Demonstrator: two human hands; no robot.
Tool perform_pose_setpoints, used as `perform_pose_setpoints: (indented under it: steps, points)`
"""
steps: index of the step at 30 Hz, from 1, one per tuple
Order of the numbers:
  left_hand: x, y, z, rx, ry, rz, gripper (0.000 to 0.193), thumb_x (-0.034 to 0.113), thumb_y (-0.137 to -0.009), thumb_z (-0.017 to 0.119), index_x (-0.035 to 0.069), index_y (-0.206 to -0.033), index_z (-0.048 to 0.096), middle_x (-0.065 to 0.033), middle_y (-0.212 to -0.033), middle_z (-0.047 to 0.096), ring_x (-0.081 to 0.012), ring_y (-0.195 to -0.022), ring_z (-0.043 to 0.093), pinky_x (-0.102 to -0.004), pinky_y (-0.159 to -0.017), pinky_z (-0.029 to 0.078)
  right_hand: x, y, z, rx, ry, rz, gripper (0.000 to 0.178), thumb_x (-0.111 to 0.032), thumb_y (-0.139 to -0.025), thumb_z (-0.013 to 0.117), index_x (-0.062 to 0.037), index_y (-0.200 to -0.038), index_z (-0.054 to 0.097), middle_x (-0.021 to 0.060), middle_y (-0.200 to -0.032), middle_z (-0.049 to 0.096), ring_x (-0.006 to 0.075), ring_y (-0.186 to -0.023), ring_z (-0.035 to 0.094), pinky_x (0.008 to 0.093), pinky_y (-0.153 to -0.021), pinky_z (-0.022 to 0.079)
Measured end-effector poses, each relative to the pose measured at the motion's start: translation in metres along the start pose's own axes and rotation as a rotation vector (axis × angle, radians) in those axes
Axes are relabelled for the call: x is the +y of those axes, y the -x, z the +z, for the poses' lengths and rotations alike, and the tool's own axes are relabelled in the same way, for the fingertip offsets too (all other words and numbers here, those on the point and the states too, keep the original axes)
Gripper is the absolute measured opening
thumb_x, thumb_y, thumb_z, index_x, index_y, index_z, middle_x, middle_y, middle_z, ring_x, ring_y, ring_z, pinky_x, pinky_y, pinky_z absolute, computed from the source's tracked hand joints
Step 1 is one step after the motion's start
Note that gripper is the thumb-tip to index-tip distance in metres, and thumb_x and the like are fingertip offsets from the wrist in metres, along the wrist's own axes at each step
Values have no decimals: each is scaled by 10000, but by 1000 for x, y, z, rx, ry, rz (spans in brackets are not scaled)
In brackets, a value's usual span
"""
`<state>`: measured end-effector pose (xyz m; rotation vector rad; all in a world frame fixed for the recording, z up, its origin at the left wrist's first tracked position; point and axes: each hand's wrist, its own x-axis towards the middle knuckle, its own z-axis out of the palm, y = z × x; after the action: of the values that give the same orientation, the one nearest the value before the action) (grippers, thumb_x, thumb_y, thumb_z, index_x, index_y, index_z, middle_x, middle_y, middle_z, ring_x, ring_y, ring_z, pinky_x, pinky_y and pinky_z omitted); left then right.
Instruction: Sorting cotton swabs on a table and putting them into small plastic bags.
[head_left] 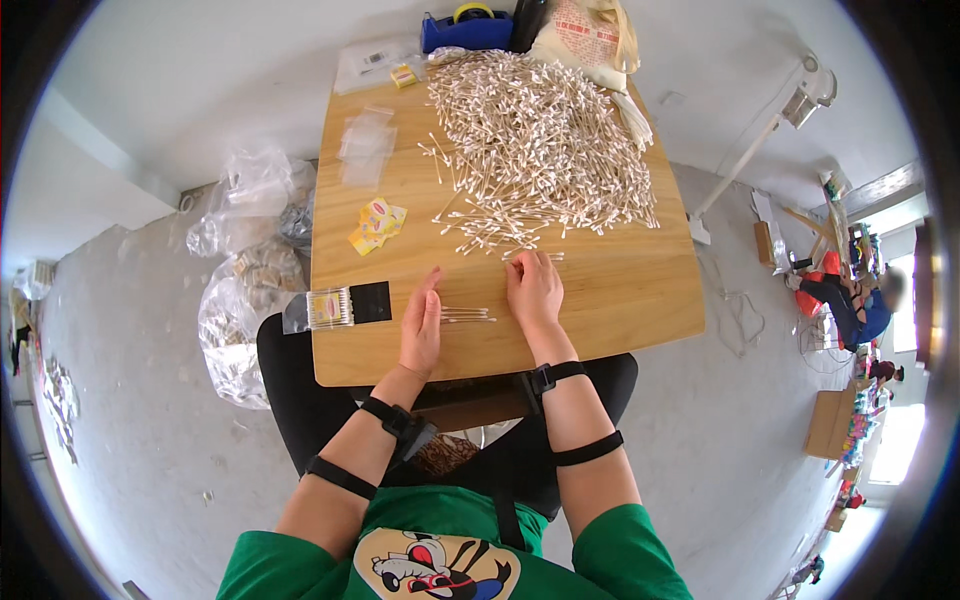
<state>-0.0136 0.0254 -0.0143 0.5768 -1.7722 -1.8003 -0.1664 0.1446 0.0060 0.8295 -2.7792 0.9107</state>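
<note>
White-tipped swabs (468,314), long axes crosswise, pointing left-right, beside left hand (422,325)

Bright, even light fills the room; windows (897,445) at the far right burn out to white, and plastic bags (235,345) catch glare. The cotton swabs (550,140) look fairly crisp, but a seated person (876,318) at right has a blurred head. Fisheye distortion bends edges inside a black rim.

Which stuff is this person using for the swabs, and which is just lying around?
Seems part of the job:
- swab pile
- row of swabs by the left hand
- small clear bags
- yellow cards
- swab packet

Probably just lying around:
- cloth bag
- floor cable
</note>
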Motion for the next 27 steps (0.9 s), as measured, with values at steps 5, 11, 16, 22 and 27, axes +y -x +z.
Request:
perform_pose_setpoints:
  steps: [5,11,16,22,27]
  points:
    - [0,-21,-19,59,-411,220,257,103,-989,535,23,-1231,570,-164,-1258,599,-304,-1167,571,-354,-992,447,1,18,-6,-14,-68,-49,88,-123,-829,690,-75,-817,617,99,-851,609,318,-816,611,418,-695,490]
    - [2,-49,-7,-4,-554,271,261,53,-875,619,52,-1136,618,-130,-1161,629,-348,-1054,587,-395,-890,485,-10,30,-12,-188,-260,-127,72,-117,-819,692,-62,-823,647,108,-814,613,316,-785,609,426,-689,488]
    - [4,-58,4,-106,-801,490,189,90,-843,640,76,-1030,660,-102,-1087,633,-311,-1018,595,-409,-875,469,-1,22,-5,-58,-310,42,85,-140,-810,702,-69,-835,661,101,-824,626,317,-778,618,426,-676,495]
    - [-2,-46,-8,-155,-734,457,129,100,-838,655,49,-957,650,-105,-1078,626,-314,-1003,594,-415,-859,470,-10,25,-2,-51,-157,-80,66,-142,-812,699,-91,-849,679,93,-830,631,316,-786,622,419,-675,499]
    - [4,-31,-14,-59,-631,405,76,102,-862,643,35,-895,655,-111,-1039,630,-320,-977,590,-416,-851,467,-13,29,-7,-152,-180,-218,71,-118,-814,690,-100,-883,683,90,-807,625,305,-797,621,407,-694,505]
